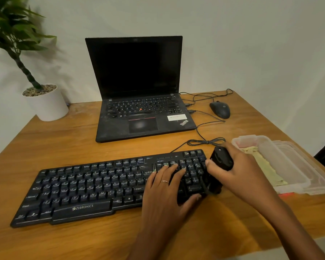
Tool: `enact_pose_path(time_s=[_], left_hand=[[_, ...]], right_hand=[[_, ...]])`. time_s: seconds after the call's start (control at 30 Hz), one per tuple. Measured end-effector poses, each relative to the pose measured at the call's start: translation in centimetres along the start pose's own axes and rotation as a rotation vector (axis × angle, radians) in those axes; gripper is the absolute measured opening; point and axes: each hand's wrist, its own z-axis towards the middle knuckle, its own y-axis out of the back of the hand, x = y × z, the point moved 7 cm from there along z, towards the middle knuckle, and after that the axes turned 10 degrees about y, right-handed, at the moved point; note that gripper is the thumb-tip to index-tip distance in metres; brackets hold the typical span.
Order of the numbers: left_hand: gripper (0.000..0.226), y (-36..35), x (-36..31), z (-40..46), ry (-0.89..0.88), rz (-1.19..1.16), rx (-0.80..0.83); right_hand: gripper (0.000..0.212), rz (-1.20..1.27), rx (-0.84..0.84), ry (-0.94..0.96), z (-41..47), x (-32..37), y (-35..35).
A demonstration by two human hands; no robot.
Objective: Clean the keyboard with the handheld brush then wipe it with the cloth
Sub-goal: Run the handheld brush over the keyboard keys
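Keyboard [105, 186] lies lower centre of the desk [64, 139]. Right hand [238, 171] grips the brush [220, 166] over the number pad; left hand [165, 192] rests flat, fingers spread, steadying it. Recommend short strokes along key rows. Cloth [265, 169] waits in the tub [289, 166], right.

Dim warm indoor light falling from above; soft shadows lying near forearms on table [68, 147]; wide-angle lens bending edges; plant [13, 34] far left blurring slightly.
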Motion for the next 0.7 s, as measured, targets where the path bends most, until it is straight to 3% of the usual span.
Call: enact_pose_path(time_s=[0.07, 0.2, 0.33, 0.47, 0.6, 0.7], left_hand=[[0.067, 0.0, 0.0, 0.0, 0.001, 0.005, -0.004], [0.067, 0.0, 0.0, 0.1, 0.003, 0.000, 0.004], [0.068, -0.1, 0.1, 0.1, 0.004, -0.001, 0.006], [0.067, -0.1, 0.1, 0.1, 0.004, 0.000, 0.008], [0.067, -0.1, 0.1, 0.1, 0.002, 0.007, 0.004], [0.068, -0.1, 0.1, 0.0, 0.010, 0.015, 0.014]], right_hand=[[0.020, -0.005, 0.093, -0.010, 0.2, 0.0, -0.4], [0.022, -0.059, -0.039, 0.029, 0.5, 0.2, 0.3], [0.023, -0.028, 0.142, -0.005, 1.1, -0.3, -0.2], [0.028, -0.043, -0.008, 0.004, 1.4, -0.5, 0.4], [0.021, 0.075, 0.144, -0.107, 1.7, -1.2, -0.2], [0.025, 0.039, 0.005, -0.052, 1.8, -0.9, 0.2]])
